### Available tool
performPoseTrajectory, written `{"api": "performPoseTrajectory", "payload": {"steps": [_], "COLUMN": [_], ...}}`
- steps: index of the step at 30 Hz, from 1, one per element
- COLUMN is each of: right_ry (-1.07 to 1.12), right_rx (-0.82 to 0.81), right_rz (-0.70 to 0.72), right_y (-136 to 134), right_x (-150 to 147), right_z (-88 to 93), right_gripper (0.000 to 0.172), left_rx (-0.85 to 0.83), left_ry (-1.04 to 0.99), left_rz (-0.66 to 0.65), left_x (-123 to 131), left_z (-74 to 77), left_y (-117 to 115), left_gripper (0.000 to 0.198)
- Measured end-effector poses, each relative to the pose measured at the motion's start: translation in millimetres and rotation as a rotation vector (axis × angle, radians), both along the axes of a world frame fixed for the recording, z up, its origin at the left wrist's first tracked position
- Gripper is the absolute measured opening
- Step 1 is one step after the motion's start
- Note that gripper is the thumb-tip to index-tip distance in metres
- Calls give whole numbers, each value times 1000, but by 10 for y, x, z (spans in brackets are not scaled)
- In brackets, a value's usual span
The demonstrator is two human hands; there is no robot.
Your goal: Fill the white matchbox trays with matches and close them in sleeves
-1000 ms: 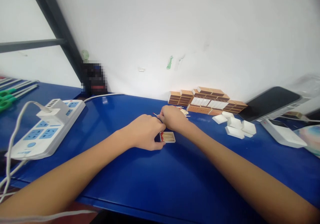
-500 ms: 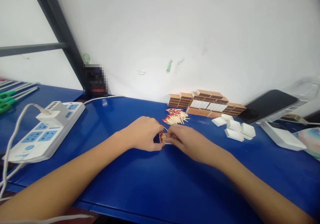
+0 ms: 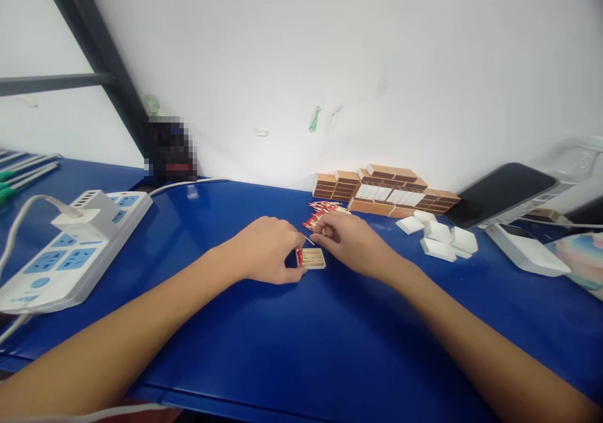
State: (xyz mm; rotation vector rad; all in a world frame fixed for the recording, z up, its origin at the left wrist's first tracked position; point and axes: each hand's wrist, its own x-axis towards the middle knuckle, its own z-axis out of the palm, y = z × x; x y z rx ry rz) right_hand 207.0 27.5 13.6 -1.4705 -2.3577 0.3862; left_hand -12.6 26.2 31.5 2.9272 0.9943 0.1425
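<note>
My left hand (image 3: 271, 250) rests on the table with thumb and fingers closed around the left end of a small open matchbox tray (image 3: 324, 259). Matches (image 3: 311, 258) with red heads lie side by side in the tray, heads to the left. My right hand (image 3: 351, 241) is just beyond the tray's right end, fingers curled at the near edge of a pile of loose matches (image 3: 325, 208). It hides part of that pile, and what its fingertips hold, if anything, is unclear. One loose match (image 3: 309, 240) lies between the hands, behind the tray.
Stacked matchboxes (image 3: 377, 192) stand against the wall. Several white box pieces (image 3: 438, 231) lie to their right, near a phone (image 3: 504, 193) on a stand and a white device (image 3: 530, 250). On the left are a power strip (image 3: 70, 256) with cables and some green-handled tools (image 3: 9, 184).
My right hand has moved from the tray up to the match pile, uncovering the matches in the tray. My left hand stays at the tray. The view has shifted slightly.
</note>
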Motion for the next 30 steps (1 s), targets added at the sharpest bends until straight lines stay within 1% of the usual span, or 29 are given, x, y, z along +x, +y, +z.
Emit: {"api": "performPoseTrajectory", "payload": {"steps": [2, 4, 9, 11, 12, 14, 16, 19, 21, 26, 30], "right_ry": [33, 41, -55, -44, -35, -44, -85, -142, -158, -104, -164], "right_rx": [-63, -102, -31, 6, 13, 1, -31, -51, -35, 56, 7], "right_rz": [-33, -34, -33, -13, -1, 5, -13, -26, -27, 9, -8], "right_y": [75, 104, 10, -38, -55, -74, -73, -56, -45, -18, -3], "right_x": [-38, -59, 22, 60, 67, 60, 39, 31, 40, 23, 14], "right_z": [-74, -95, -5, 23, 28, 20, -2, -35, -47, -70, -91], "right_gripper": [22, 20, 23, 23, 20, 11, 7, 11, 13, 4, 12], "left_rx": [-1, -11, -28, -35, -37, -40, -41, -40, -39, -28, -22], "left_ry": [-1, -3, -12, -15, -15, -14, -12, -14, -17, -4, -3], "left_rz": [0, 2, 12, 17, 17, 12, 12, 19, 21, 23, 21], "left_x": [3, 5, 5, 6, 8, 10, 10, 6, 4, 7, 2], "left_z": [3, 8, 23, 26, 27, 30, 34, 36, 32, 25, 17], "left_y": [3, 4, -1, 0, 0, 3, 3, 1, -1, -2, 0], "left_gripper": [26, 26, 24, 24, 25, 25, 25, 25, 25, 25, 25]}}
